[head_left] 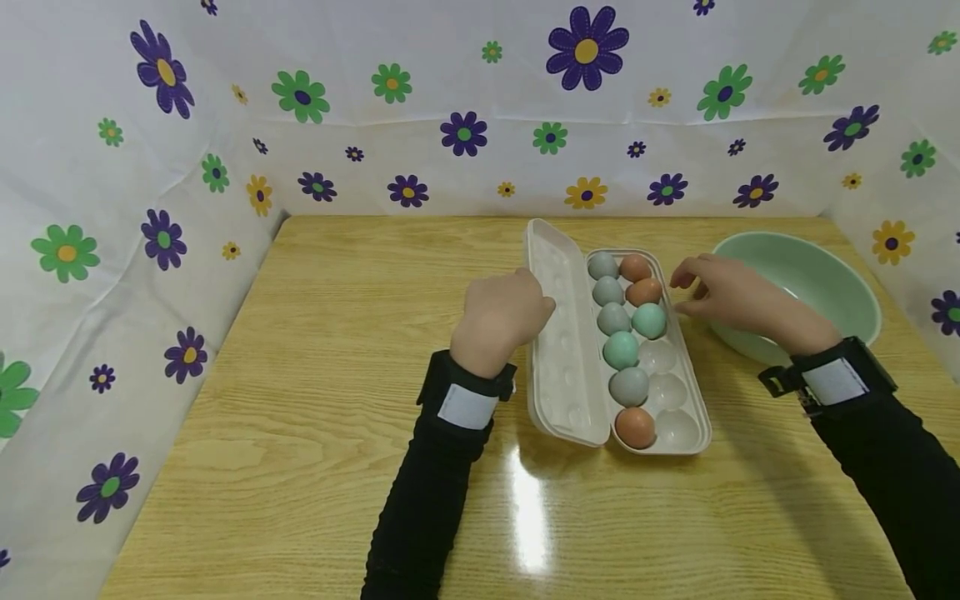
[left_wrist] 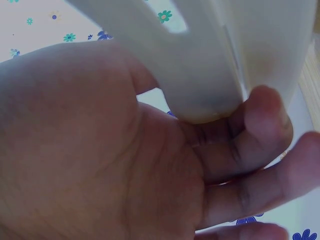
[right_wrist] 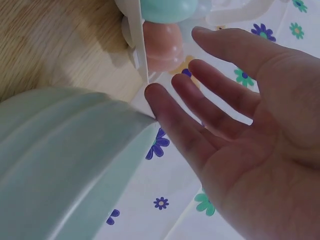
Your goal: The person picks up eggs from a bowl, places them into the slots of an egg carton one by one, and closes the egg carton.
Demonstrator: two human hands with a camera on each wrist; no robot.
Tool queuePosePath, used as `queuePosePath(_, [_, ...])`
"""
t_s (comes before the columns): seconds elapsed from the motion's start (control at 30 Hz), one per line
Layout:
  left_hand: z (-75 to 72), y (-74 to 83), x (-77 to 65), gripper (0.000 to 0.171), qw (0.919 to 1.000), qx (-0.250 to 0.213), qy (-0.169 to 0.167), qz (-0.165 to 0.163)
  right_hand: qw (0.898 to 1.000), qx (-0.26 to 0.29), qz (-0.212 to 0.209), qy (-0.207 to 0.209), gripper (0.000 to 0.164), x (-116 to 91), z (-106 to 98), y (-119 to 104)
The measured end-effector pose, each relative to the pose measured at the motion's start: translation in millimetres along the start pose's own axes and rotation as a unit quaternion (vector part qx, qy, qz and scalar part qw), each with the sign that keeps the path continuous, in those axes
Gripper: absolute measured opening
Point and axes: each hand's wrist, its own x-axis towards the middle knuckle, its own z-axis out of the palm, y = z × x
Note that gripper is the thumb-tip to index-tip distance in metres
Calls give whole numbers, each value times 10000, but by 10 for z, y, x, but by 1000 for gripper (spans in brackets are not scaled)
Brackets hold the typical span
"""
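An egg carton (head_left: pixel 699 421) lies with its lid (head_left: pixel 562 350) raised on the left. My left hand (head_left: pixel 498 321) grips that lid at its outer edge; in the left wrist view the fingers (left_wrist: pixel 267 112) curl round the pale lid. Grey, green and brown eggs (head_left: pixel 628 387) fill the carton's left row, and more eggs (head_left: pixel 643 292) sit in the far half of its right row. Just right of the carton's rim, my right hand (head_left: pixel 731 292) holds nothing, its fingers (right_wrist: pixel 175 122) loosely bent and spread toward the eggs.
A pale green bowl (head_left: pixel 840 287) stands at the right, close behind and below my right hand. The wooden table (head_left: pixel 300 375) extends to the left and front. Flower-printed cloth (head_left: pixel 465 167) hangs along the back and both sides.
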Motion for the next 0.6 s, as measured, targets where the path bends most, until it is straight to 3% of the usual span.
queuePosePath(0.27, [-13,12,-14,47,10000,91,3,17,9994,166,-219,186,31,-112,-58,103])
queuePosePath(0.6, [-22,15,-16,46,10000,65,-38,6,9993,16,-137,336,32,-218,-149,200])
